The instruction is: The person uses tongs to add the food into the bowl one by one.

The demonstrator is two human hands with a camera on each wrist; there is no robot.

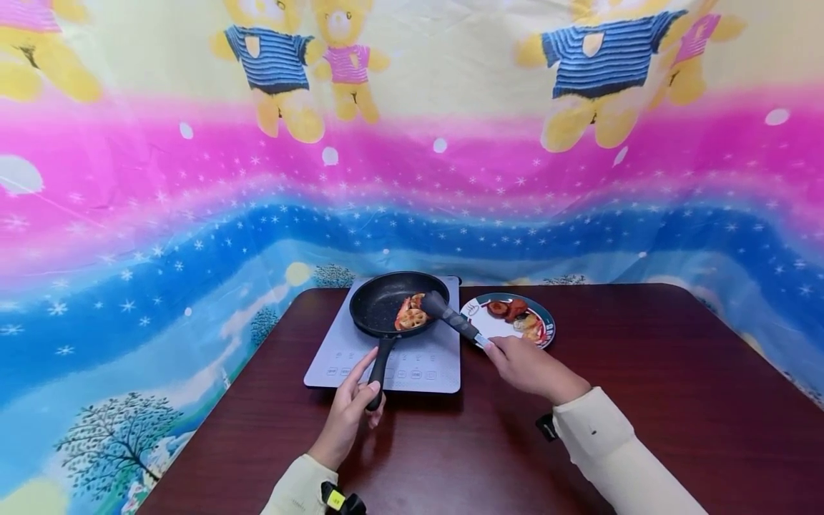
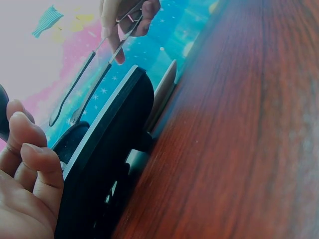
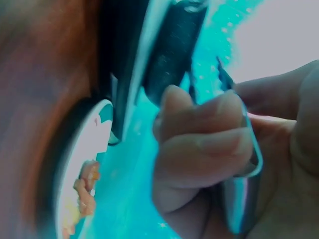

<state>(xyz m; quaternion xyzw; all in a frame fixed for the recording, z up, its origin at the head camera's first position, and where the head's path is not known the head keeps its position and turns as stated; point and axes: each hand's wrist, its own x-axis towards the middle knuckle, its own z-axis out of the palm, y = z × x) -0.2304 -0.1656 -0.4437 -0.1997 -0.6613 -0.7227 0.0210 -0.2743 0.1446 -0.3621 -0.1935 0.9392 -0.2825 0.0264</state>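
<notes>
A black frying pan (image 1: 373,304) sits on a white induction cooker (image 1: 328,350), with sliced lotus root and some reddish food (image 1: 410,315) at the right side of its inside. My left hand (image 1: 344,418) grips the pan's handle (image 1: 383,365) from the left, its thumb across the top. In the left wrist view the curled fingers (image 2: 37,154) show, with most of the handle out of frame. My right hand (image 1: 531,366) holds metal tongs with black tips (image 1: 453,315). The tips are over the pan's right rim; whether they touch the food is unclear. The left wrist view shows the tongs' arms apart.
A round plate (image 1: 494,327) with a green rim stands right of the cooker, bearing browned pieces and lotus slices (image 1: 518,315). The dark red-brown table (image 1: 618,372) extends to the right. Behind it hangs a cloth (image 1: 412,164) printed with bears and snowflakes.
</notes>
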